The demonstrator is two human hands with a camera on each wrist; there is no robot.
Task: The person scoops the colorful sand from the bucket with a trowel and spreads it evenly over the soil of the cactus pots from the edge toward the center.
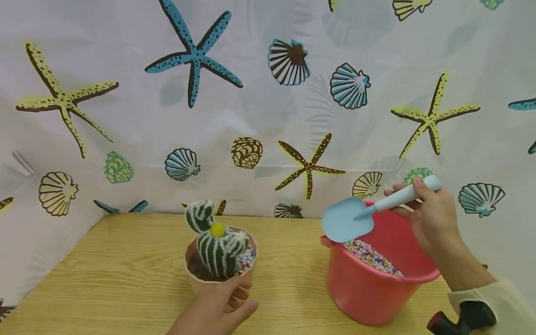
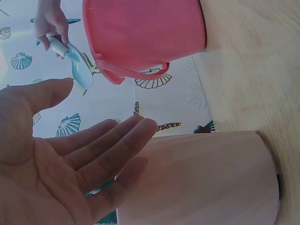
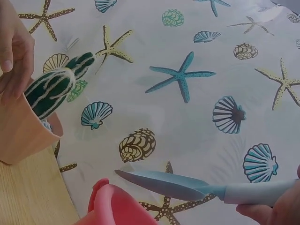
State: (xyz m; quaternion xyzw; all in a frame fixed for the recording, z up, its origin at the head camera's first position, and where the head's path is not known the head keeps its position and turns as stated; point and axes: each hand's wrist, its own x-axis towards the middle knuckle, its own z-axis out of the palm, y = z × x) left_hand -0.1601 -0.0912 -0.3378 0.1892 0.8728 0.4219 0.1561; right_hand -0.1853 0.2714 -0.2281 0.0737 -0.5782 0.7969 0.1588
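Note:
My right hand grips a light blue trowel by its pale handle, above the rim of a red bucket. The blade looks bare of pebbles. Small multicoloured pebbles lie inside the bucket. At the near side of a pinkish flower pot is my left hand, its fingers loosely extended by the pot wall; whether they touch it is unclear. In the pot stands a green, white-striped cactus with a yellow flower. Dark soil and some pebbles surround it.
A wooden table carries the pot and the bucket, which stand apart. Behind it hangs a white cloth printed with starfish and shells. The bucket's red handle hangs down its side.

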